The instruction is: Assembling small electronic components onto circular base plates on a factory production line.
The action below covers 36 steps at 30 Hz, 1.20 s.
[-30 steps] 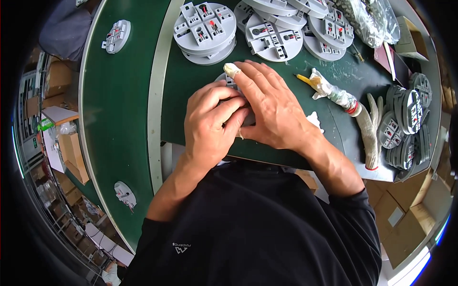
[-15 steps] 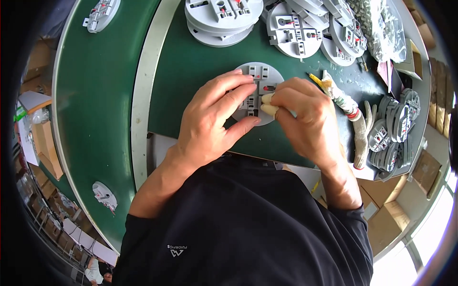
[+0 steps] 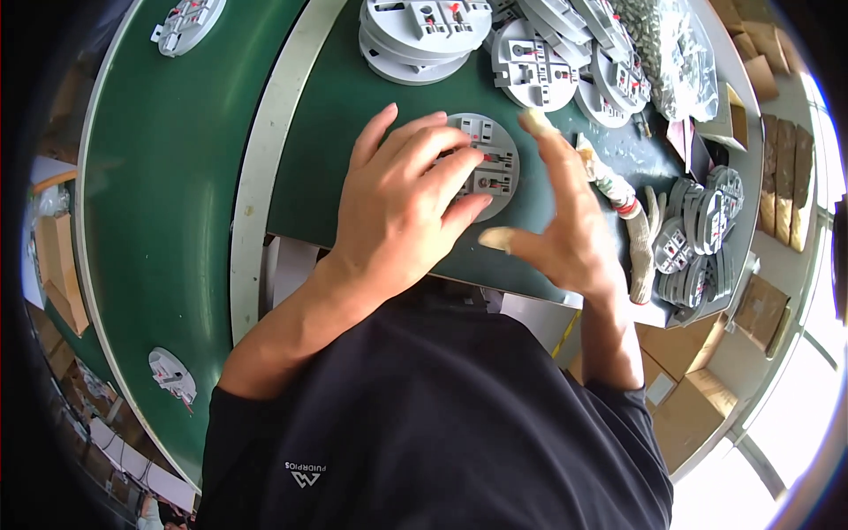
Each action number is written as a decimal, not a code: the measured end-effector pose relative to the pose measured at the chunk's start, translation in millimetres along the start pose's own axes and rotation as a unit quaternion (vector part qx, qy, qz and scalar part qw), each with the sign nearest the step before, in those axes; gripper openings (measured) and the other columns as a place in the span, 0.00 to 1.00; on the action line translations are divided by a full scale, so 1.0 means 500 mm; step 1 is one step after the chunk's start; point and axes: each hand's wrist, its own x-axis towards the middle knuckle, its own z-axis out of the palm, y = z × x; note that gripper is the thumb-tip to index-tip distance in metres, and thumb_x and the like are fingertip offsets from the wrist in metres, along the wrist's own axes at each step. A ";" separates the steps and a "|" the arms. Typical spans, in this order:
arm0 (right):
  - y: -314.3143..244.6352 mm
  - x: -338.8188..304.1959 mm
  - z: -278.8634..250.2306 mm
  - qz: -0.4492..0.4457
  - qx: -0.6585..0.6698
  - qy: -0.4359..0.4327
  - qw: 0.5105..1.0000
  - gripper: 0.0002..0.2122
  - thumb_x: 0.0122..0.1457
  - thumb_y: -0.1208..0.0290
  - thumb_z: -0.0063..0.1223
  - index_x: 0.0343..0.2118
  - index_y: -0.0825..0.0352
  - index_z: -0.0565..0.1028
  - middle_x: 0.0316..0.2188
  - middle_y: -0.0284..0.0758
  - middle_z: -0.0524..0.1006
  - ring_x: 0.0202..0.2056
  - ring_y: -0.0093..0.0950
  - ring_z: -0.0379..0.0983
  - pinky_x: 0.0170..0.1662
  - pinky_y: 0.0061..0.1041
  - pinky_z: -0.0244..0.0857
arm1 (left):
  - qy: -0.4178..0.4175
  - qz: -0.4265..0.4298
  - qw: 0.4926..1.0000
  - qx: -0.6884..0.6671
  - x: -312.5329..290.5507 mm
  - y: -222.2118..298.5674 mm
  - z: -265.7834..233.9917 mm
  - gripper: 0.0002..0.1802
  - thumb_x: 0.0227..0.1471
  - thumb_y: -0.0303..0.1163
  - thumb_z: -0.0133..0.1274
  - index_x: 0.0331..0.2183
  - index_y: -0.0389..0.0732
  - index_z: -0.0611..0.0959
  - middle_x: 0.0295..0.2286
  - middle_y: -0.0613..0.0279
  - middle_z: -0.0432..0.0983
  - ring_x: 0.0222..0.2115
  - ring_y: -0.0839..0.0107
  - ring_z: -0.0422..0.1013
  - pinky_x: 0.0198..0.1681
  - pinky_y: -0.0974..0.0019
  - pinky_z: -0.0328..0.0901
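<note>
A round light-grey plastic base [image 3: 500, 141] with raised terminal blocks and small red parts lies on the green work table. My left hand [image 3: 397, 196] arches over its left side, covering part of it. The thumb and fingers are apart, with fingertips at or just above the blocks; contact is unclear. To the right of the base, my right hand [image 3: 570, 221] is spread wide and holds nothing. Pale finger covers sit on its thumb and index finger. The index finger points away from me, and the thumb reaches toward the base's near edge.
Grey bases are stacked at the back [image 3: 415, 66], beside a loose pile [image 3: 534, 71]. A clear bag of small parts [image 3: 685, 71] stands far right. Work gloves [image 3: 640, 252] and darker stacked discs [image 3: 707, 221] lie right. A green belt [image 3: 168, 212] carrying bases runs along the left.
My right hand has left the base, opening its pinch and moving right. My left hand's fingers have lifted and spread. The base appears turned. The view has shifted slightly.
</note>
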 end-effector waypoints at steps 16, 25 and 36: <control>0.044 0.024 0.088 -0.119 -0.100 0.005 0.988 0.55 0.41 0.59 0.81 0.72 0.75 0.62 0.67 0.53 0.71 0.68 0.57 0.67 0.71 0.50 0.62 | -0.048 0.194 0.980 0.025 0.044 -0.053 0.015 0.06 0.50 0.34 0.63 0.26 0.43 0.88 0.38 0.68 0.83 0.52 0.61 0.76 0.64 0.48 0.66; 0.039 0.047 0.048 -0.114 0.071 0.019 0.991 0.58 0.41 0.56 0.84 0.73 0.74 0.60 0.66 0.56 0.70 0.65 0.55 0.70 0.68 0.48 0.66 | -0.039 0.093 0.994 -0.034 0.028 -0.017 -0.083 0.36 0.45 0.43 0.76 0.55 0.41 0.86 0.55 0.55 0.79 0.57 0.54 0.75 0.63 0.47 0.67; 0.038 0.068 0.002 -0.049 0.246 -0.118 0.961 0.60 0.48 0.42 0.81 0.76 0.72 0.56 0.68 0.48 0.71 0.67 0.40 0.70 0.70 0.41 0.62 | 0.066 0.131 0.987 -0.057 0.016 -0.060 -0.071 0.26 0.44 0.36 0.79 0.45 0.35 0.90 0.38 0.57 0.86 0.37 0.60 0.83 0.38 0.63 0.78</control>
